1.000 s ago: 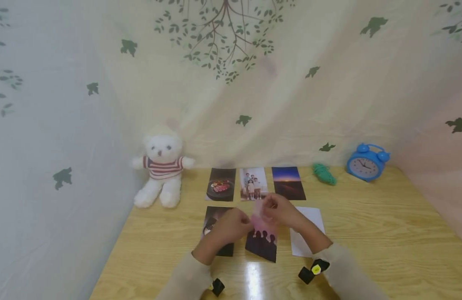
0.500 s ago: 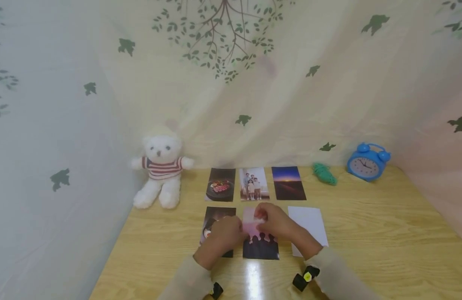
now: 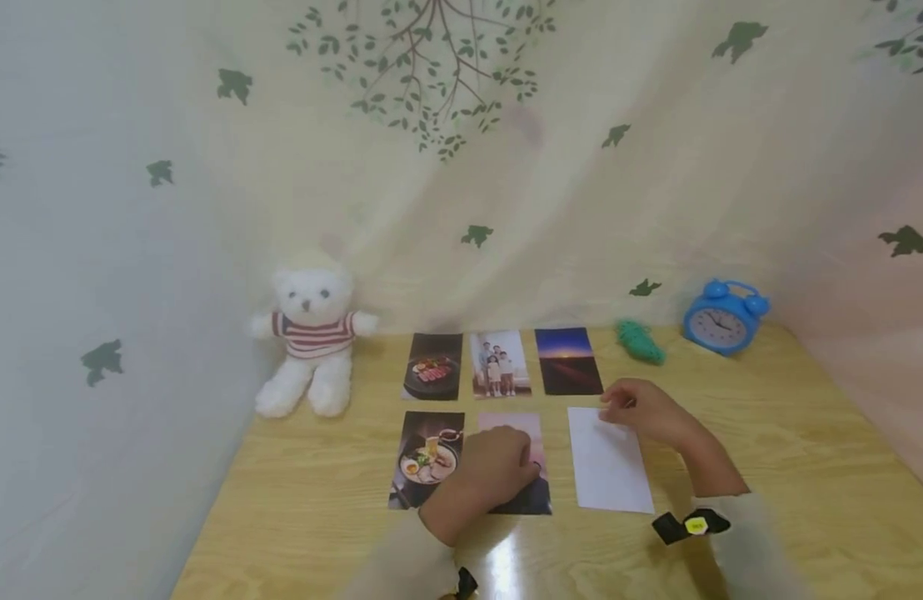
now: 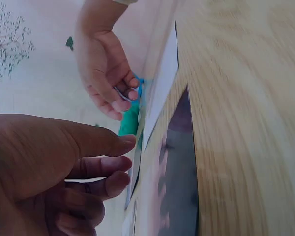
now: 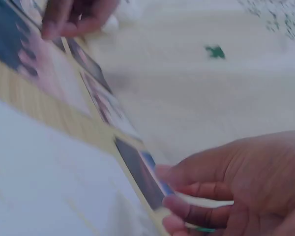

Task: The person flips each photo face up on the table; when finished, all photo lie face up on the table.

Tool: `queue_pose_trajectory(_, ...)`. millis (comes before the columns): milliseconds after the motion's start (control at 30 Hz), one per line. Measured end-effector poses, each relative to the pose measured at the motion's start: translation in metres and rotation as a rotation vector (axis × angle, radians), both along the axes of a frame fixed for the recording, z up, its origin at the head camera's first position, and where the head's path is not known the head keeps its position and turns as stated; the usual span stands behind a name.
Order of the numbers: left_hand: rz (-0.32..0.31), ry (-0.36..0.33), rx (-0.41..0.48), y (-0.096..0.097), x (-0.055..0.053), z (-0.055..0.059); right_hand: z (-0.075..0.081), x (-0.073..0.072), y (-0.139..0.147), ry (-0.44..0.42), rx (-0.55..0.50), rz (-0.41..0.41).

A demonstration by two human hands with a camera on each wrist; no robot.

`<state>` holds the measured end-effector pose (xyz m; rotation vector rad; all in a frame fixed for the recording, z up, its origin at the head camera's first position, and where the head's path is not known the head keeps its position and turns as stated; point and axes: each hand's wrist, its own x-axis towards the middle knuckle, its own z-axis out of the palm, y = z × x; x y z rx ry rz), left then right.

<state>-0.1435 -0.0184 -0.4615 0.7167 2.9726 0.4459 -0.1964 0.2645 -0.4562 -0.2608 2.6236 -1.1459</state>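
Observation:
In the head view my left hand point(image 3: 495, 471) is over a photo of silhouettes against a pink sky point(image 3: 510, 423), hiding much of it. The left wrist view shows this hand's fingers loosely bent, thumb and forefinger apart, nothing between them. My right hand point(image 3: 652, 412) is at the upper right corner of a white card point(image 3: 610, 467), its fingertips overlapping that corner. Seen from the right wrist, its thumb and fingers point(image 5: 179, 201) are slightly apart and hold nothing. Left of the pink photo lies a photo of a ramen bowl point(image 3: 427, 458), partly covered by the left hand.
Behind lies a row of photos: a meat dish point(image 3: 433, 367), a family point(image 3: 501, 364) and a sunset point(image 3: 569, 361). A white teddy bear point(image 3: 311, 342) sits at the back left. Green yarn point(image 3: 641, 342) and a blue alarm clock point(image 3: 724, 317) stand back right, before a cloth backdrop point(image 3: 401, 250).
The pink photo, tilted in both hands' fingers a second ago, now lies flat between its neighbours. My right hand has let go and moved right to the white card; the left has shifted slightly right.

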Motion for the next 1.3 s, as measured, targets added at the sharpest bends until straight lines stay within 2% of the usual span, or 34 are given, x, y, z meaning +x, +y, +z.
queue_pose_trajectory(100,-0.120,0.022,-0.005,0.019,0.002,-0.001,0.000,0.001,0.025,-0.069,0.073,-0.054)
queue_pose_trajectory(200,-0.198,0.018,-0.055,0.039,0.006,-0.002,-0.004,0.002,0.036,-0.108,0.089,-0.068)
queue_pose_trajectory(267,-0.229,0.001,-0.098,0.050,0.008,-0.004,-0.006,0.003,0.037,-0.119,0.094,-0.067)
queue_pose_trajectory(367,-0.247,-0.021,-0.136,0.060,0.012,-0.006,-0.009,0.004,0.032,-0.127,0.134,-0.073)
queue_pose_trajectory(533,-0.241,-0.012,-0.152,0.061,0.015,-0.004,-0.007,0.003,0.025,-0.133,0.210,-0.093)
queue_pose_trajectory(767,-0.254,-0.011,-0.139,0.057,0.015,0.000,-0.007,0.001,0.026,-0.148,0.196,-0.091)
queue_pose_trajectory(900,-0.265,-0.028,-0.112,0.055,0.015,0.000,-0.009,0.001,0.028,-0.157,0.072,-0.102)
queue_pose_trajectory(1067,-0.236,-0.081,-0.034,0.054,0.013,-0.001,0.001,0.003,0.026,-0.215,-0.260,-0.072)
queue_pose_trajectory(1167,-0.199,-0.145,0.069,0.055,0.011,-0.001,0.008,0.005,0.018,-0.234,-0.427,-0.020)
queue_pose_trajectory(1300,-0.166,-0.267,0.235,0.056,0.006,0.000,0.014,0.007,0.000,-0.227,-0.525,0.001)
